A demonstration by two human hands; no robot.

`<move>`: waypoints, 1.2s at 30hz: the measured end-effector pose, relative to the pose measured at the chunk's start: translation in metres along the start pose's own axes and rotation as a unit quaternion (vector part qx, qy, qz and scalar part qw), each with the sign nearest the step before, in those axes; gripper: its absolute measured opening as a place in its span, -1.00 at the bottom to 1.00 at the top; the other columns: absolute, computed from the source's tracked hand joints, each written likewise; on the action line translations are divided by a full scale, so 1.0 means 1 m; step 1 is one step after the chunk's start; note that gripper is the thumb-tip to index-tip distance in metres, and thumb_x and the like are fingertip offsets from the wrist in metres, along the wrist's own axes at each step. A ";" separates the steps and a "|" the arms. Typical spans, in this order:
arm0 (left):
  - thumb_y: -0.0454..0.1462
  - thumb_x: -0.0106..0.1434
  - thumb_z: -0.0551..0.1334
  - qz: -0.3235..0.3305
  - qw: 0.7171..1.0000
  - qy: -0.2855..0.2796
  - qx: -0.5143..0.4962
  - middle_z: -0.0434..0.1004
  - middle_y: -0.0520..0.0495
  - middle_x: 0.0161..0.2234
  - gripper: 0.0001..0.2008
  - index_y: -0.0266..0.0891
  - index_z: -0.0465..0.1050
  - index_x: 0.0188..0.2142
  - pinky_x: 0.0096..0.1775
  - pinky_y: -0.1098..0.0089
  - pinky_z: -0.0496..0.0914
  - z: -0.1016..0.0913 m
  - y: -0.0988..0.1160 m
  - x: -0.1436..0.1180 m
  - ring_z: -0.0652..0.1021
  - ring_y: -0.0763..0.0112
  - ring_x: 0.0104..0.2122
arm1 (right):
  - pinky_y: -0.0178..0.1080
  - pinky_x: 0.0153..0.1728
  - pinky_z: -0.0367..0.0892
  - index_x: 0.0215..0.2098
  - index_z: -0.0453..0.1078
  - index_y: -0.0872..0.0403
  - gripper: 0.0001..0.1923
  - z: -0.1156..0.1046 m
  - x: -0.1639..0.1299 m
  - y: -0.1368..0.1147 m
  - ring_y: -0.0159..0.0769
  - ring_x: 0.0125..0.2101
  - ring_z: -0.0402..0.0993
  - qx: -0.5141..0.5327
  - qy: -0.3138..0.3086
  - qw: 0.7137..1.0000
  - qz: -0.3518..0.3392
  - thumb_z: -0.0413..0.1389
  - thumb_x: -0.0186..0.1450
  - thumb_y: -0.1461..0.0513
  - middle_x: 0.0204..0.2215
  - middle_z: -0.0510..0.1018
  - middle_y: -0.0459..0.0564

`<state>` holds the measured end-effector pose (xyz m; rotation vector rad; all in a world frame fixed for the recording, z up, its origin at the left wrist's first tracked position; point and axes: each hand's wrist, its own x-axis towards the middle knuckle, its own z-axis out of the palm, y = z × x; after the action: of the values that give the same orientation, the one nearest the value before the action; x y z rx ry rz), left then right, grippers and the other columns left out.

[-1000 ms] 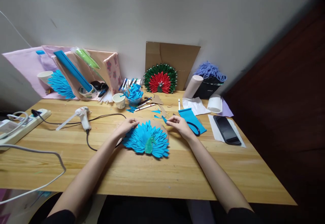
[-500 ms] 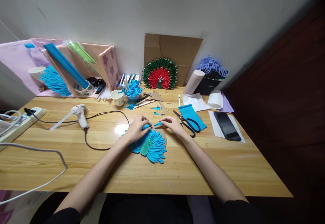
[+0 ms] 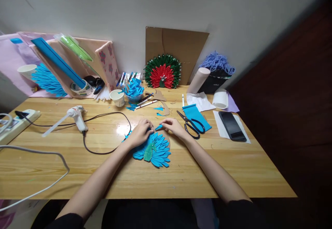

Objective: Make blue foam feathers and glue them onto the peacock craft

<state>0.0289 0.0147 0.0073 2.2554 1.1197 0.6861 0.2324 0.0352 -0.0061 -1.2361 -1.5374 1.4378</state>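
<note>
Far left I see power strip (image 3: 19,122), then glue gun (image 3: 75,115) lying on table (image 3: 77,163), its cord looping toward centre. Paper cup (image 3: 118,97) farther back. My left hand (image 3: 141,132) rests flat, fingers spread, pressing on blue paper peacock (image 3: 154,149) at table centre – nothing pinched. My right hand (image 3: 175,127) pinches small blue paper petal (image 3: 158,127) in narrow grip at peacock's far edge. Scissors (image 3: 190,125) just right, on blue sheet (image 3: 196,117); phone (image 3: 231,126) farther right.

Head view, downward over table (image 3: 181,177)
</note>
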 end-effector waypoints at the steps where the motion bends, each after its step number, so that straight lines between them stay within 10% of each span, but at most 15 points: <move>1: -0.31 0.22 0.11 0.001 1.000 0.002 -0.004 0.36 -0.11 -0.25 -0.91 -0.23 0.37 -0.38 -0.11 0.25 0.27 0.001 -0.001 0.000 0.36 0.28 -0.18 | -0.38 -0.58 0.15 -0.40 0.43 0.16 -0.80 0.000 0.000 0.001 -0.47 -0.61 0.24 -0.005 -0.007 1.000 -0.001 0.10 0.08 0.19 -0.59 0.40 -0.10; 13: -0.29 0.23 0.10 0.001 0.999 0.005 -0.052 0.38 -0.09 -0.23 -0.91 -0.22 0.36 -0.36 -0.07 0.25 0.25 0.001 -0.003 -0.003 0.37 0.30 -0.15 | -0.39 -0.60 0.09 -0.37 0.44 0.18 -0.79 0.001 0.006 0.001 -0.47 -0.62 0.21 -0.050 -0.092 0.994 -0.015 0.08 0.12 0.19 -0.64 0.37 -0.12; 36: -0.26 0.21 0.13 -0.024 0.999 0.013 -0.036 0.35 -0.08 -0.24 -0.91 -0.22 0.37 -0.37 -0.08 0.27 0.24 0.005 -0.006 -0.003 0.35 0.30 -0.14 | -0.39 -0.50 0.16 -0.34 0.40 0.14 -0.84 0.022 0.010 0.001 -0.45 -0.53 0.24 -0.107 -0.032 0.989 -0.095 0.13 0.08 0.26 -0.51 0.43 -0.11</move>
<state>0.0273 0.0140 -0.0005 2.1590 1.1397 0.7270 0.2094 0.0373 -0.0116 -1.1376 -1.8391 1.2237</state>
